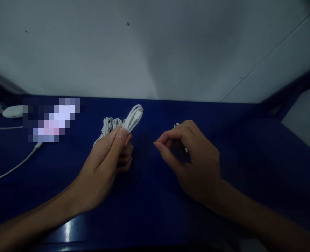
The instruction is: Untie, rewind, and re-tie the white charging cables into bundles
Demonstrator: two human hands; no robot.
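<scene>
The left hand (pixel 105 164) is closed in a fist around a coiled white cable (pixel 130 120), held just above a blue table (pixel 249 157), its loops and plug sticking out past the thumb. The right hand (pixel 194 161) hovers nearby, fingers curled; whether it holds anything is unclear. A white device (pixel 12 111) lies far left.

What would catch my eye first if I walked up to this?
The bundle of white cable, gripped in the left hand over the dark blue table, stands out brightest. Beside it the right hand hovers with fingers curled; whether it holds anything is unclear. At the far left lie a white rounded device and a loose white cord.
</scene>
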